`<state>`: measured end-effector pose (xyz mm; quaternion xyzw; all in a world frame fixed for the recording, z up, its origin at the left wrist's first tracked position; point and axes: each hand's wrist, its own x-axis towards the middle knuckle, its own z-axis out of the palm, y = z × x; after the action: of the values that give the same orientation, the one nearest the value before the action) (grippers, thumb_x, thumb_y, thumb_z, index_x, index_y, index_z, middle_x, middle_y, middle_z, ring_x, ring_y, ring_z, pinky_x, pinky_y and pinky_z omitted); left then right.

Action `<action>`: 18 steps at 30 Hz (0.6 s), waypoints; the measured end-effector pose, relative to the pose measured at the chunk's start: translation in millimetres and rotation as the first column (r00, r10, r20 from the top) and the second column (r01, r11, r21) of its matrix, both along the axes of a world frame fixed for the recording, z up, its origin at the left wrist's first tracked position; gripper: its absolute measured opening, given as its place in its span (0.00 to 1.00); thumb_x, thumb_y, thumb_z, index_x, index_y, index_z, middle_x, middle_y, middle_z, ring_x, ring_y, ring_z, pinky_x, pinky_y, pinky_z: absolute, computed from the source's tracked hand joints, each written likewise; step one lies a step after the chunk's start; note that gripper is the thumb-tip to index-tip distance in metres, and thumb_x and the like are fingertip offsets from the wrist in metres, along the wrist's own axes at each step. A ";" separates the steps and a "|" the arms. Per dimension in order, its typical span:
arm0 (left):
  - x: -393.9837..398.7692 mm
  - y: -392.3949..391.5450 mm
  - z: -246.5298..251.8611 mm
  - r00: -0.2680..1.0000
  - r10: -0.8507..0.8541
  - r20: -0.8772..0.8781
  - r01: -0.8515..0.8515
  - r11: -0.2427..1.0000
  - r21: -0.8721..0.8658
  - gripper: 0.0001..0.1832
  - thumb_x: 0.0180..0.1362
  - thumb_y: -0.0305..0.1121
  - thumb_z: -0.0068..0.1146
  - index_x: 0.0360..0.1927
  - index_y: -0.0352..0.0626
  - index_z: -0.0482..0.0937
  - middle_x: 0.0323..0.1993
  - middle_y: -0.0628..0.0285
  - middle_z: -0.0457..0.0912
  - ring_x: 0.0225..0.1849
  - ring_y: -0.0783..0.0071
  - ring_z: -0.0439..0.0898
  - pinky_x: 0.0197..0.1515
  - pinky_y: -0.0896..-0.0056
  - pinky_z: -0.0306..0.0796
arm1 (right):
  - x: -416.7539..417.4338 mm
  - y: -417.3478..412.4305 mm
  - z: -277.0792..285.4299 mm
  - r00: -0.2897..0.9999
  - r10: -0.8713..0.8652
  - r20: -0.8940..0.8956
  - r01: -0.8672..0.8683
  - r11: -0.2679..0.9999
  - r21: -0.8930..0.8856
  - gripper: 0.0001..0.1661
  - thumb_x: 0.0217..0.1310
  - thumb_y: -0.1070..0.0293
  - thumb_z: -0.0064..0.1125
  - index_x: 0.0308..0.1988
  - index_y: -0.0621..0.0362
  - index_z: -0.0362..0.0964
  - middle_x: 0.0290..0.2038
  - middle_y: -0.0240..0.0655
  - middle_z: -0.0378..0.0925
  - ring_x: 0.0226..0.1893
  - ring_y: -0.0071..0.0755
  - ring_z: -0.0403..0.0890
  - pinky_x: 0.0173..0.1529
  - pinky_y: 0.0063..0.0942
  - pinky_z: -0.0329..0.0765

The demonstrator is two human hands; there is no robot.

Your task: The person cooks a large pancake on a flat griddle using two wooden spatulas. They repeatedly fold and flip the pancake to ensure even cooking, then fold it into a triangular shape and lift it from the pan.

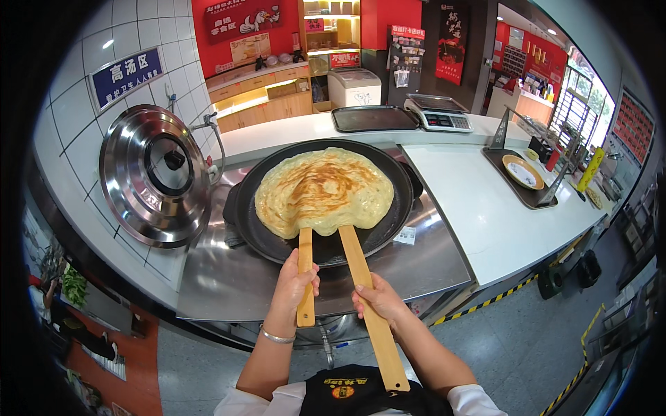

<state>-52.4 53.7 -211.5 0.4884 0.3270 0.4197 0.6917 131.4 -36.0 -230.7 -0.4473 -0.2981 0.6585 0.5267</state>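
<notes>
A large browned flatbread lies in a round black griddle pan. My left hand is closed around a narrow flat wooden stick; its far end meets the near edge of the flatbread. A wider, longer wooden slat is gripped by my right hand, and its far end also reaches under or against that edge. Both far tips are hidden by the bread, whose middle looks bulged up above them.
A steel lid leans against the tiled wall at left. Behind the pan are a black tray and a digital scale. On the right counter, another tray holds a plate. A person stands at far left.
</notes>
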 end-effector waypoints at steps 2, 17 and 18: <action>-0.2 0.0 -1.2 1.000 0.000 -0.011 0.000 1.000 0.017 0.28 0.52 0.18 0.46 0.58 0.33 0.56 0.33 0.59 0.68 0.21 0.77 0.71 0.19 0.77 0.69 | -3.5 0.6 -3.5 1.000 0.007 -0.002 -0.007 1.000 0.000 0.12 0.65 0.72 0.47 0.47 0.57 0.58 0.25 0.33 0.71 0.19 0.24 0.71 0.23 0.25 0.75; -12.5 -2.4 6.2 1.000 0.002 -0.012 -0.002 0.998 -0.055 0.47 0.52 0.17 0.48 0.71 0.45 0.32 0.35 0.56 0.71 0.23 0.75 0.72 0.21 0.75 0.71 | 35.2 -20.1 30.6 0.992 0.107 0.074 -0.102 0.993 -0.063 0.13 0.64 0.71 0.48 0.48 0.58 0.57 0.24 0.34 0.70 0.18 0.25 0.70 0.22 0.24 0.73; -17.4 -6.3 9.8 0.999 -0.006 -0.035 0.004 0.998 -0.056 0.47 0.52 0.17 0.48 0.71 0.45 0.33 0.35 0.56 0.71 0.23 0.75 0.72 0.21 0.75 0.71 | 40.8 -32.9 41.1 0.987 0.107 0.118 -0.095 0.990 -0.102 0.13 0.64 0.71 0.48 0.48 0.59 0.59 0.24 0.34 0.70 0.17 0.25 0.70 0.21 0.24 0.72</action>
<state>-69.8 47.4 -201.7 0.4770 0.3494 0.4003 0.7001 172.2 -68.9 -189.6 -0.4963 -0.3204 0.6689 0.4512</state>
